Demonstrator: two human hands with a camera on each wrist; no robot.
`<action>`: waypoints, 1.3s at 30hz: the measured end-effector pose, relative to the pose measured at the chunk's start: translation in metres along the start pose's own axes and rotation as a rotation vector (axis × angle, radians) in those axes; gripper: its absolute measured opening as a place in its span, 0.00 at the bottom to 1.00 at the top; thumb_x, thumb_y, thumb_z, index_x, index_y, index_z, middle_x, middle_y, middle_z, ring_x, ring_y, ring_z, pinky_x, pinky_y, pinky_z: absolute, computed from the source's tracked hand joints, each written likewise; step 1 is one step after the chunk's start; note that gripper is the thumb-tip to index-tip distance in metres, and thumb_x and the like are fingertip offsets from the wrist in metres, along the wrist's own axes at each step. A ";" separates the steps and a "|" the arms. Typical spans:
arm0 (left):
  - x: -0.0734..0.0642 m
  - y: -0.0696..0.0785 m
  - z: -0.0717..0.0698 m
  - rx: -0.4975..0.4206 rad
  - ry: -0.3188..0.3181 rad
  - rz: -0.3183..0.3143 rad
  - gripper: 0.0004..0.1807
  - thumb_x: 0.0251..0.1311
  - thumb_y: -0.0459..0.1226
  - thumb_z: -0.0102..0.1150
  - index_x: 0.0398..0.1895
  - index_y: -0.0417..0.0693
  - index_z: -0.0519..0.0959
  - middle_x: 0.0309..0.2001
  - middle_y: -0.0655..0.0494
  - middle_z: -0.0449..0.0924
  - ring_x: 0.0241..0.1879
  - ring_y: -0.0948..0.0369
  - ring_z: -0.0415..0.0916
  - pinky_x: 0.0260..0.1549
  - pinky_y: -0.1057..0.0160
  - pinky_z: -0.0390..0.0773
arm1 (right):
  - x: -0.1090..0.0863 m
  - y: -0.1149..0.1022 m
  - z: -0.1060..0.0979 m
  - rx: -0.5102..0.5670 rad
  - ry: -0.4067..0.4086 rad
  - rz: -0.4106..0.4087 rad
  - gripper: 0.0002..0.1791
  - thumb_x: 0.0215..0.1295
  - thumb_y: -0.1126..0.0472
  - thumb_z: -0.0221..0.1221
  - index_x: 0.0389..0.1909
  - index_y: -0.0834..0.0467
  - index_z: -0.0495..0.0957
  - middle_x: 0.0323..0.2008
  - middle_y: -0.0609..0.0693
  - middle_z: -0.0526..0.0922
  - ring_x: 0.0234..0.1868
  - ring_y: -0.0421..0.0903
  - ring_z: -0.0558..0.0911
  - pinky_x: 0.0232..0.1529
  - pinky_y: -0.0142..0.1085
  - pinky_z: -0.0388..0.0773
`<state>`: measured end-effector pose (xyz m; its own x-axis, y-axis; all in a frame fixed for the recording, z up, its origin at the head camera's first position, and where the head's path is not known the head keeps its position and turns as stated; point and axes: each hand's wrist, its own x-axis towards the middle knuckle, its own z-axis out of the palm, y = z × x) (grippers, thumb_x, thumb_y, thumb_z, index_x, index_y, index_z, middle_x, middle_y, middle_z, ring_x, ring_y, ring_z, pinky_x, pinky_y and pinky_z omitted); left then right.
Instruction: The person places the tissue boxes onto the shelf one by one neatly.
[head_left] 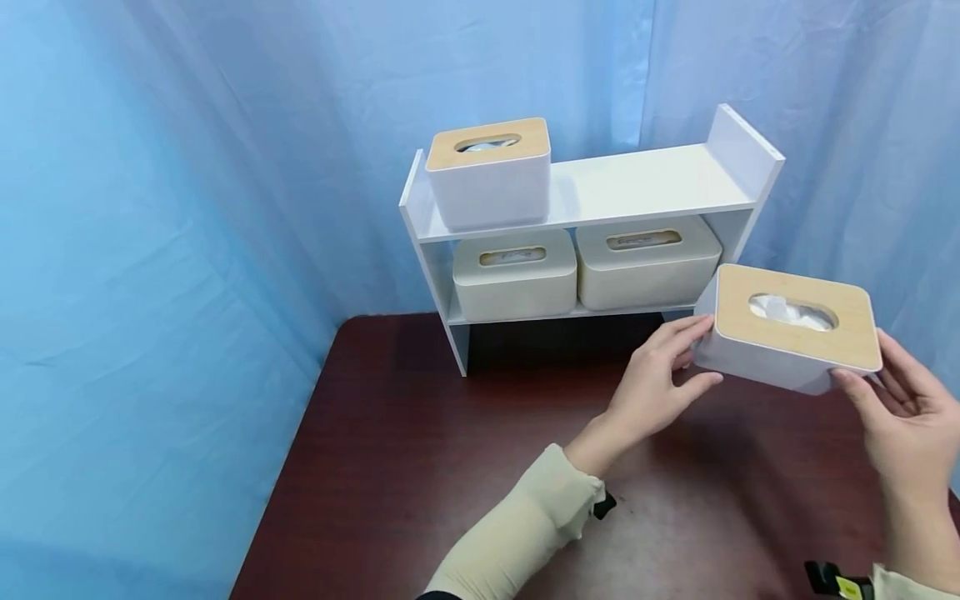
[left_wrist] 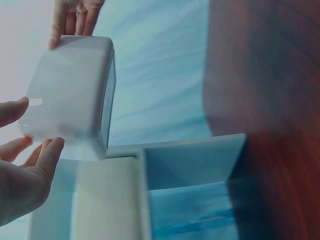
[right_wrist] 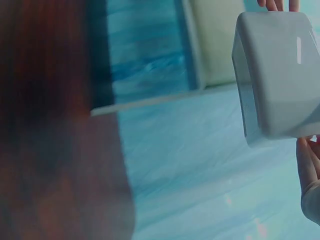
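A white tissue box (head_left: 783, 337) with a light wooden lid is held in the air between two hands, at the right of the head view. Tissue shows through the oval slot in its lid. The left hand (head_left: 660, 375) holds the box's left end with its fingers, thumb low at the front. At the opposite end the right hand (head_left: 915, 412) grips the right corner, its thumb on the front edge and its fingers behind. Seen from below in the left wrist view, the box (left_wrist: 70, 82) shows its smooth pale underside, with fingers at both ends.
A white two-tier shelf (head_left: 637, 185) stands at the back of the dark red table (head_left: 375, 458). Another wood-lidded tissue box (head_left: 491, 196) sits at the left of its top tier. Two cream tissue boxes (head_left: 517, 292) fill the lower tier. Blue curtains (head_left: 187, 250) surround the table.
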<state>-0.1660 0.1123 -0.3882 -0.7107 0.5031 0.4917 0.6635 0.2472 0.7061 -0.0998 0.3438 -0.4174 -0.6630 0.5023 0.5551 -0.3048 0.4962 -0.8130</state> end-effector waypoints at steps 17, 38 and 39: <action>0.003 0.051 -0.083 0.054 0.148 0.161 0.42 0.55 0.36 0.65 0.71 0.40 0.56 0.68 0.49 0.55 0.67 0.62 0.56 0.60 0.78 0.62 | 0.046 -0.095 0.041 0.269 -0.062 -0.216 0.26 0.57 0.76 0.60 0.59 0.67 0.71 0.58 0.60 0.76 0.56 0.44 0.78 0.52 0.23 0.74; 0.072 0.008 -0.125 -0.063 0.272 0.074 0.47 0.57 0.34 0.62 0.74 0.40 0.44 0.73 0.47 0.43 0.72 0.63 0.45 0.66 0.75 0.53 | 0.108 -0.151 0.136 0.386 -0.126 -0.175 0.24 0.63 0.70 0.57 0.61 0.60 0.72 0.60 0.57 0.74 0.60 0.47 0.74 0.63 0.36 0.68; 0.074 0.006 -0.125 -0.065 0.270 0.061 0.47 0.58 0.34 0.62 0.74 0.41 0.44 0.73 0.48 0.43 0.71 0.64 0.44 0.66 0.75 0.53 | 0.111 -0.151 0.139 0.379 -0.125 -0.167 0.23 0.63 0.70 0.56 0.61 0.60 0.72 0.60 0.56 0.74 0.60 0.46 0.74 0.62 0.36 0.68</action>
<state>-0.2441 0.0473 -0.2836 -0.7121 0.2748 0.6461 0.6969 0.1654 0.6978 -0.2222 0.2261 -0.2575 -0.6541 0.3354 0.6779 -0.6290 0.2566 -0.7338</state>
